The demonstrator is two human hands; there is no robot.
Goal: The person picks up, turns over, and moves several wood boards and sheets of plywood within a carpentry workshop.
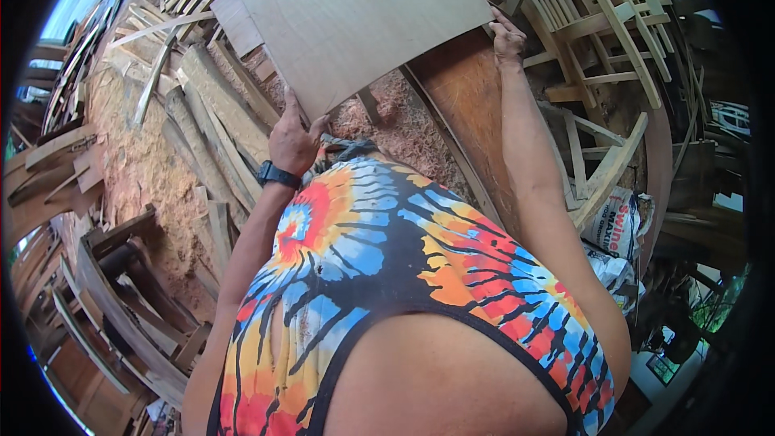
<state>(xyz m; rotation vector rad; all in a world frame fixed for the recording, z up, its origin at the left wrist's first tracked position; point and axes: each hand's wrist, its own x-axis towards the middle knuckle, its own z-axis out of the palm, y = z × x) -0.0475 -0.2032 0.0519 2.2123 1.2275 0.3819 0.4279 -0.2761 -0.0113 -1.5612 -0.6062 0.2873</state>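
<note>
The pale wooden panel (363, 20) is held out flat in front of the person, above a brown board (460, 85) and some shavings (391, 133); its far edge runs out of sight at the top, so I can't see where it ends. The left hand (295, 141) has its near corner, thumb and fingers clamped on the edges. The right hand (507, 39) is clamped on the right corner; whatever digits lie beneath the panel, I can't make them out. A smaller pale sheet (234, 23) pokes out on the left, partly covered by the panel. Rough timber lengths (218, 101) lie beyond the left wrist, which wears a dark watch (278, 175). Over on the right stand slatted chair frames (597, 24), overlapping too much to count, and nearer, a white sack (617, 222), partly hidden behind wood. The person's tie-dye top (347, 250) blocks the floor below, and the lower right is murky.
</note>
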